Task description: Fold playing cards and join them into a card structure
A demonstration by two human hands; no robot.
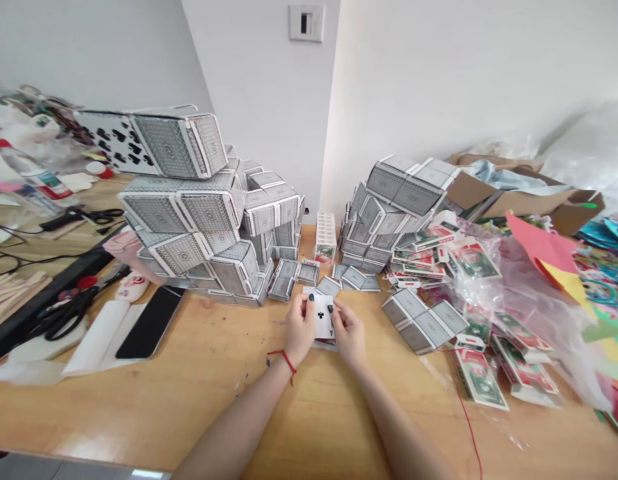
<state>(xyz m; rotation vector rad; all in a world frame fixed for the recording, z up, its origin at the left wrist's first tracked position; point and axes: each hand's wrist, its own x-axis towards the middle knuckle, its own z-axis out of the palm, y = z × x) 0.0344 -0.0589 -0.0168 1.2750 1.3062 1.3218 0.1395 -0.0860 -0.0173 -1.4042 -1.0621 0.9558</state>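
Note:
Between both hands is a playing card (324,316), an ace of clubs, face up. My left hand (301,328) pinches its left side, the thumb with dark nail polish lying on the face. At the opposite side my right hand (349,335) grips it with thumb and fingers. Part of another card shows just beneath it, mostly hidden. Just beyond the hands lie grey-backed cards (356,277) and small folded card blocks (283,279). A loose two-part card block (425,320) rests to the right of my right hand.
Tall stacks of card blocks stand at left (183,253) and right (383,220), with a row of card boxes (326,237) between. Opened card boxes (481,377) and plastic wrap crowd the right. A phone (151,322), scissors (69,313) and wooden sticks (19,297) lie left.

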